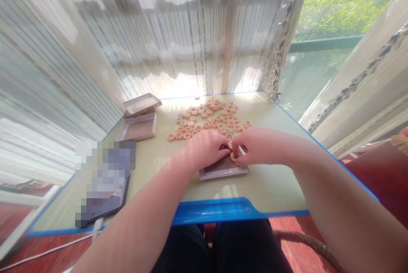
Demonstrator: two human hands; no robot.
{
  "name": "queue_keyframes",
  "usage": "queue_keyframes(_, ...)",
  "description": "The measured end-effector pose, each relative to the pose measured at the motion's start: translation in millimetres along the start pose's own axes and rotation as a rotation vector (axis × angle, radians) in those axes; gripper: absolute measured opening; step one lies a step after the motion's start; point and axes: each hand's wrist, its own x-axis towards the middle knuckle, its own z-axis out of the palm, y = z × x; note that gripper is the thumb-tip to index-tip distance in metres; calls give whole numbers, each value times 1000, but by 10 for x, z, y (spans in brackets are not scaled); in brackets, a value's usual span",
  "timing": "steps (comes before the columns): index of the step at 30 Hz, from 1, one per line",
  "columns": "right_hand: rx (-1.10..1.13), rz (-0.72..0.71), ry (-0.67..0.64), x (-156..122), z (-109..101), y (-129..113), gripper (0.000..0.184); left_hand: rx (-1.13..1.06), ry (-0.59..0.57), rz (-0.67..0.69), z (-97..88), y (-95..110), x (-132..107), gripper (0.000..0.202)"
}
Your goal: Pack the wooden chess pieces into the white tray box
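My right hand (256, 147) pinches a wooden disc (233, 158) between finger and thumb, low over a shallow box (223, 174); that small grip suits something so flat, I judge, since its rim gives little to hold. My left hand (208, 147) bends over the box's left side, fingers curled, yet on my feed I can't tell whether its grip has anything in it. The box sits just in from the desk's (277, 188) near edge, presumably so neither arm must stretch. Loose discs (206, 125) spread beyond it toward the far edge. Two other boxes (138, 128) lie by the left edge, toward the far left corner, likely parked there for elbow room.
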Motion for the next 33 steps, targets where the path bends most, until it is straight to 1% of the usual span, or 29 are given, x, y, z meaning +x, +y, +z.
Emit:
queue_keyframes(8,92,-29,55,-29,-78,104,17,-5,10,-15,-9,12,-19,21)
queue_keyframes(10,134,-9,105,-16,-94,127,17,-6,22,-30,-26,13,-30,20)
queue_keyframes(11,161,10,144,0,-96,143,19,-6,48,-41,-34,6,-34,19)
queue_keyframes(13,215,61,245,54,-80,197,23,-5,165,-77,-47,-29,-32,20)
queue_keyframes(15,243,106,354,138,-33,290,29,-5,343,-131,-48,-99,-17,25)
queue_keyframes(16,232,134,434,187,-1,349,30,-9,425,-161,-44,-146,-6,29)
queue_keyframes(17,204,151,494,238,37,411,31,-19,478,-181,-36,-197,6,33)
queue_keyframes(19,126,180,631,336,120,530,32,-43,526,-211,-12,-302,27,42)
queue_keyframes(20,99,196,653,380,162,580,35,-43,543,-229,2,-352,35,46)
queue_keyframes(23,76,323,642,486,281,665,48,-42,572,-283,49,-485,47,52)
queue_keyframes(25,125,392,569,540,347,670,58,-74,553,-304,81,-558,51,52)
queue_keyframes(27,175,401,462,581,394,652,65,-147,516,-362,111,-615,57,52)
queue_keyframes(29,207,368,390,608,417,630,68,-220,465,-454,136,-652,66,54)
queue_keyframes(30,217,328,377,616,419,621,68,-248,437,-494,145,-661,72,56)
queue_keyframes(32,248,216,385,622,408,608,66,-290,398,-532,157,-671,83,60)
queue_keyframes(33,274,163,395,621,398,603,64,-317,404,-528,160,-675,88,61)
